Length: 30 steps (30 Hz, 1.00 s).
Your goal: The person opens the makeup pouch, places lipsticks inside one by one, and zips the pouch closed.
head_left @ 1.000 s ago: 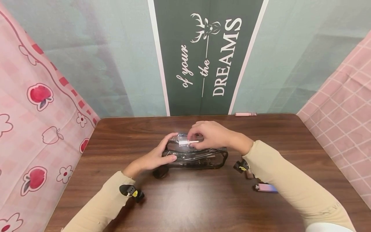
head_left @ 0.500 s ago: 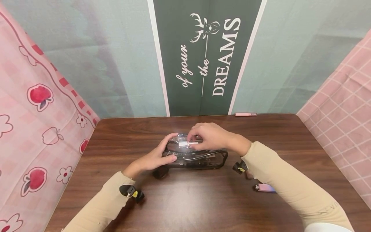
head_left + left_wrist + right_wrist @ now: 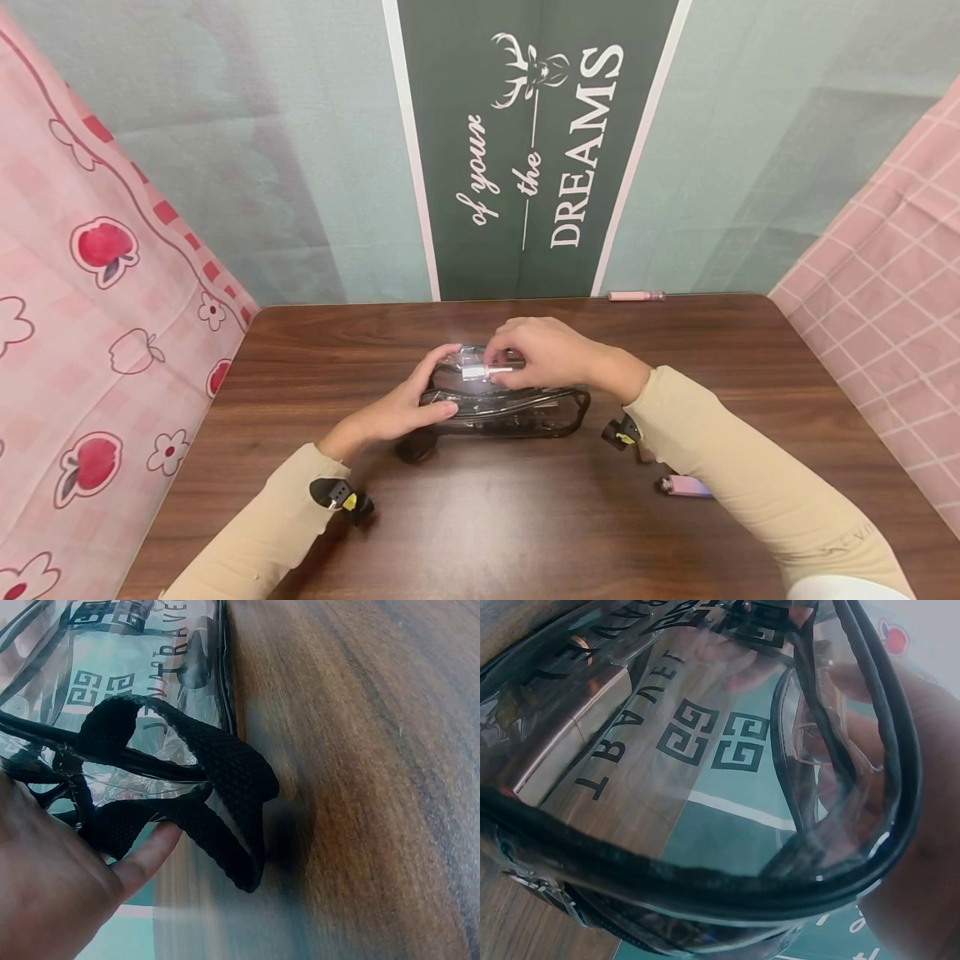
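Observation:
A clear pouch [image 3: 525, 421] with black piping lies across the middle of the table, its top open. My left hand [image 3: 408, 404] grips its left end, thumb over the near rim and fingers on the far side. A black strap loop [image 3: 232, 765] sticks out beside that hand in the left wrist view. Above the opening, my right hand [image 3: 551, 354] pinches a slim tube with a shiny silvery end [image 3: 477, 372]; its kind is unclear. Through the pouch wall in the right wrist view shows a boxy rose-gold tube [image 3: 574, 731], next to black printed lettering.
A pink tube with a clear end [image 3: 636, 296] lies at the table's back edge. Near the right forearm rests a pink-to-blue tube [image 3: 684, 486], partly covered by the sleeve. A small brownish item [image 3: 643, 452] shows by the right wrist. Fabric hangs behind and at both sides.
The right hand has shifted very slightly, and the tube's silvery end has turned a little in its fingers. The left hand and pouch stay in place.

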Available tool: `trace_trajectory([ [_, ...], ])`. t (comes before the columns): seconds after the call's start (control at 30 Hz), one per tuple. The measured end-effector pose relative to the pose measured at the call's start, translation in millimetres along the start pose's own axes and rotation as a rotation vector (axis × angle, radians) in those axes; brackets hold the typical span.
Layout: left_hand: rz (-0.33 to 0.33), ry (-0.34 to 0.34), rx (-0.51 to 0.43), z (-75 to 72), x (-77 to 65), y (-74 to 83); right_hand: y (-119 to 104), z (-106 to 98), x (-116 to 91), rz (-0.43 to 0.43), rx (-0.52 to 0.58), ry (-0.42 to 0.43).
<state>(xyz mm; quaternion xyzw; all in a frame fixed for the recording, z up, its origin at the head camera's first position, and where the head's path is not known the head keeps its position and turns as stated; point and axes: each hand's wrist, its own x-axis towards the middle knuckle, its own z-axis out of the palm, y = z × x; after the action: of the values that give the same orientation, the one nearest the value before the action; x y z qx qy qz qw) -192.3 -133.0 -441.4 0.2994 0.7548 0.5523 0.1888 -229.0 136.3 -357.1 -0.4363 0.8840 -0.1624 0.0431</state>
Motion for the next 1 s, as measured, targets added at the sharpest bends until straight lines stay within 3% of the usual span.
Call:
trace_trajectory([
  [1.0, 0.003, -0.020, -0.030, 0.4, 1.2, 0.6, 2.7, -6.6, -1.9, -0.021, 0.037, -0.003],
])
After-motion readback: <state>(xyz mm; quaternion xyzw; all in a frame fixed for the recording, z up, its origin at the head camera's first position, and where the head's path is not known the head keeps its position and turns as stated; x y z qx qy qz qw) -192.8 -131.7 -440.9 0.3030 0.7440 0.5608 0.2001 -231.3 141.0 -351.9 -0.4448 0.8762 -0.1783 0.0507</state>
